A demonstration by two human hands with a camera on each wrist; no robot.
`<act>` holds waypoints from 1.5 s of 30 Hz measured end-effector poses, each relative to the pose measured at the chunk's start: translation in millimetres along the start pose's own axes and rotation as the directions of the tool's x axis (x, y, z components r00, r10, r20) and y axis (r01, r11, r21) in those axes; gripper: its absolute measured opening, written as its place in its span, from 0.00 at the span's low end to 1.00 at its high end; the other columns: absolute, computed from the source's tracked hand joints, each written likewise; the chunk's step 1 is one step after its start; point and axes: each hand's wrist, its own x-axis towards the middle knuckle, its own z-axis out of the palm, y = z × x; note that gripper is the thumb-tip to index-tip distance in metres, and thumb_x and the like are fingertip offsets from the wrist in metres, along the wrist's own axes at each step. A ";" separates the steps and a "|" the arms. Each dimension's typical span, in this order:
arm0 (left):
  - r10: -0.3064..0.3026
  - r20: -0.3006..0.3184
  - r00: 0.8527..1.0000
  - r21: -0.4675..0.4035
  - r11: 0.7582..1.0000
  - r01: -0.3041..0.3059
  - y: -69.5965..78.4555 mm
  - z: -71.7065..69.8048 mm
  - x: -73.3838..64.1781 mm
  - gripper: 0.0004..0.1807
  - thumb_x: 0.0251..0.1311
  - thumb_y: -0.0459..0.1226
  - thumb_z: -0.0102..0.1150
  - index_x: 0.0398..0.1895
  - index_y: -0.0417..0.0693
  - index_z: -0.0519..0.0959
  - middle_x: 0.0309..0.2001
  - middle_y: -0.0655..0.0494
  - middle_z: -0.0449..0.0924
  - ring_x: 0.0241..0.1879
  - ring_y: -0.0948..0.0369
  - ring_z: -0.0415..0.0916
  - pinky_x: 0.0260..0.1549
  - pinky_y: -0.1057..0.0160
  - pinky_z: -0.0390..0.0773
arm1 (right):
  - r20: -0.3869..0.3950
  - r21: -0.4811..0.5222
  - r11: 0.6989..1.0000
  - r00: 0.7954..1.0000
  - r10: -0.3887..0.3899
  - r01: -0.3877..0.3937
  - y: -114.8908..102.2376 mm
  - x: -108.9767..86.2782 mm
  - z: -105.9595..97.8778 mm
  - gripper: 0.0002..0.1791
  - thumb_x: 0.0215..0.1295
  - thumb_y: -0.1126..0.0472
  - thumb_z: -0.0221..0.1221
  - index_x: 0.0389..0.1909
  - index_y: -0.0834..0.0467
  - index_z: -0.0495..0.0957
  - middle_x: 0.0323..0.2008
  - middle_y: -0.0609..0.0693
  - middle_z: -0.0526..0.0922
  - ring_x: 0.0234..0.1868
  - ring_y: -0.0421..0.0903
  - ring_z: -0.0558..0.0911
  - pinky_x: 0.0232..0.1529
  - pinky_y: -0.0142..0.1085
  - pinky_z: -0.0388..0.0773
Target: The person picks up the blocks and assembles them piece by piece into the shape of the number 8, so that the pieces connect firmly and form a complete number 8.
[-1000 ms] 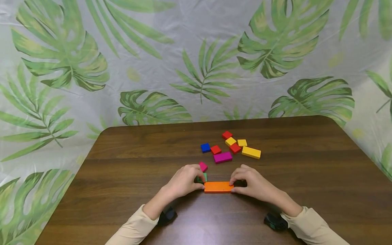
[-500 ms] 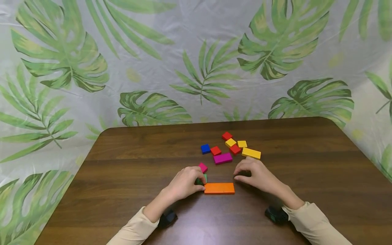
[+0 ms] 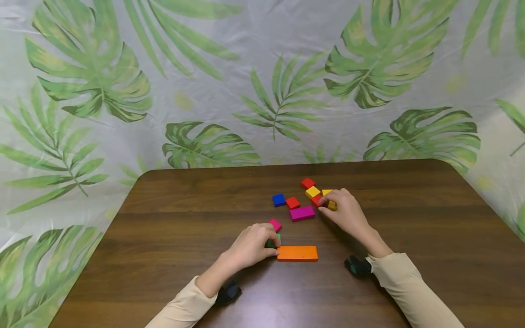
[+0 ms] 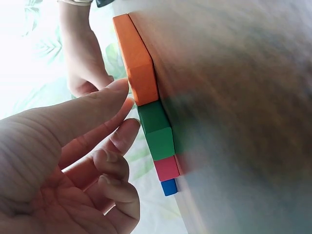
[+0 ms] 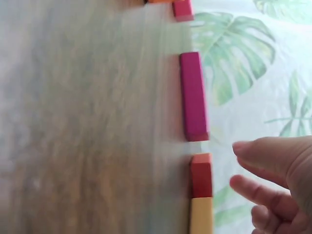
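In the head view my left hand (image 3: pixel 252 246) is at the left end of a long orange block (image 3: pixel 297 253) lying on the table. The left wrist view shows the thumb at the orange block (image 4: pixel 141 80), the other fingers loosely bent beside it. Right behind the orange block is a green block (image 4: pixel 158 136), partly covered by the left hand in the head view. My right hand (image 3: pixel 346 214) hovers over a red block (image 3: pixel 316 200) and a yellow block (image 3: pixel 332 206), thumb and fingers apart with nothing between them. It partly hides the yellow block.
A pink block (image 3: pixel 275 225) lies behind the green one. Farther back are a purple block (image 3: pixel 302 213), a blue block (image 3: pixel 279 200), more red blocks (image 3: pixel 292 202) and a yellow block (image 3: pixel 313 192). A leaf-patterned cloth (image 3: pixel 205 91) hangs behind the brown table (image 3: pixel 164 228).
My right hand has let go of the orange block's right end and moved back to the red and yellow blocks. My left hand has stayed at the block's left end.
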 end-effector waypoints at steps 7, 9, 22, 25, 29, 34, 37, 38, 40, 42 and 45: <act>0.003 0.005 1.000 0.004 1.000 -0.003 1.1 0.7 1.5 0.05 0.49 0.42 0.69 0.26 0.53 0.84 0.32 0.64 0.80 0.31 0.67 0.74 0.30 0.73 0.72 | -0.047 -0.069 0.998 0.999 0.004 -0.007 5.2 6.2 7.3 0.05 0.49 0.63 0.69 0.26 0.58 0.82 0.32 0.54 0.83 0.35 0.50 0.73 0.35 0.39 0.67; 0.003 0.004 1.000 -0.002 1.000 -0.003 1.6 0.5 1.7 0.05 0.49 0.42 0.69 0.26 0.53 0.84 0.32 0.64 0.80 0.31 0.67 0.74 0.30 0.73 0.72 | -0.047 -0.092 0.996 0.999 0.008 -0.012 6.3 6.9 7.8 0.06 0.48 0.63 0.70 0.26 0.58 0.83 0.32 0.54 0.83 0.34 0.50 0.73 0.34 0.40 0.68; -0.015 0.015 1.000 -0.014 1.000 0.015 2.8 -2.9 2.9 0.05 0.50 0.42 0.69 0.28 0.53 0.85 0.34 0.62 0.78 0.32 0.67 0.74 0.29 0.74 0.71 | -0.037 -0.172 0.985 0.999 0.025 -0.031 9.0 9.9 6.5 0.08 0.48 0.57 0.70 0.27 0.55 0.83 0.29 0.52 0.84 0.30 0.49 0.73 0.30 0.39 0.68; -0.017 0.016 1.000 -0.022 1.000 0.017 2.4 -2.6 2.6 0.05 0.50 0.42 0.69 0.29 0.53 0.84 0.34 0.62 0.78 0.33 0.66 0.74 0.29 0.74 0.71 | -0.029 -0.181 0.983 0.999 0.029 -0.034 9.3 10.4 6.3 0.07 0.48 0.58 0.70 0.26 0.55 0.83 0.29 0.52 0.85 0.29 0.48 0.72 0.28 0.38 0.67; -0.021 0.015 1.000 -0.021 1.000 0.021 1.1 -1.8 1.9 0.05 0.50 0.42 0.69 0.29 0.53 0.84 0.34 0.62 0.78 0.33 0.65 0.74 0.29 0.74 0.70 | -0.005 -0.177 0.984 0.999 0.033 -0.033 11.0 9.0 4.8 0.06 0.48 0.59 0.69 0.26 0.56 0.83 0.28 0.52 0.85 0.29 0.48 0.72 0.29 0.38 0.66; -0.027 0.022 0.999 -0.019 0.999 0.027 0.2 -1.7 1.0 0.05 0.50 0.42 0.69 0.28 0.53 0.84 0.34 0.62 0.77 0.32 0.66 0.73 0.29 0.74 0.70 | 0.031 -0.155 0.988 0.999 0.027 -0.022 10.8 2.8 -0.8 0.05 0.48 0.61 0.69 0.25 0.56 0.83 0.27 0.51 0.85 0.29 0.47 0.70 0.29 0.36 0.64; -0.023 0.017 1.000 -0.020 1.000 0.024 -0.4 -2.0 0.9 0.05 0.50 0.42 0.69 0.28 0.53 0.84 0.34 0.61 0.78 0.32 0.65 0.73 0.29 0.73 0.70 | 0.040 -0.159 0.987 0.999 0.009 -0.002 9.7 -1.7 -4.6 0.04 0.48 0.61 0.69 0.25 0.54 0.83 0.28 0.50 0.85 0.27 0.45 0.68 0.29 0.34 0.60; -0.023 0.016 1.000 -0.021 1.000 0.023 -0.5 -2.3 0.8 0.05 0.50 0.42 0.69 0.28 0.53 0.84 0.34 0.61 0.78 0.32 0.65 0.74 0.29 0.73 0.70 | 0.037 -0.163 0.987 0.999 -0.001 0.007 9.7 -3.2 -5.4 0.04 0.47 0.61 0.69 0.25 0.54 0.84 0.28 0.50 0.86 0.27 0.44 0.67 0.29 0.34 0.58; -0.022 0.012 1.000 -0.022 1.000 0.022 -0.9 -2.4 0.7 0.05 0.50 0.42 0.69 0.28 0.53 0.84 0.34 0.61 0.78 0.33 0.65 0.74 0.29 0.73 0.71 | 0.042 -0.159 0.987 0.999 -0.013 0.020 9.6 -6.3 -7.2 0.05 0.47 0.62 0.70 0.25 0.53 0.84 0.29 0.49 0.86 0.26 0.43 0.65 0.29 0.33 0.56; -0.020 0.010 1.000 -0.020 1.000 0.020 -1.0 -2.7 0.4 0.05 0.50 0.42 0.69 0.28 0.53 0.84 0.34 0.61 0.78 0.33 0.65 0.74 0.29 0.72 0.71 | 0.054 -0.155 0.987 0.998 -0.027 0.035 9.7 -9.3 -8.7 0.05 0.46 0.62 0.70 0.26 0.52 0.84 0.29 0.48 0.87 0.26 0.42 0.64 0.29 0.33 0.55; -0.022 0.013 1.000 -0.017 1.000 0.022 -1.5 -2.1 0.0 0.05 0.50 0.42 0.69 0.28 0.53 0.84 0.34 0.62 0.77 0.33 0.65 0.74 0.30 0.72 0.72 | 0.088 -0.148 0.987 0.995 -0.051 0.064 9.8 -13.2 -10.7 0.06 0.46 0.61 0.71 0.27 0.52 0.85 0.32 0.47 0.87 0.27 0.41 0.64 0.30 0.32 0.55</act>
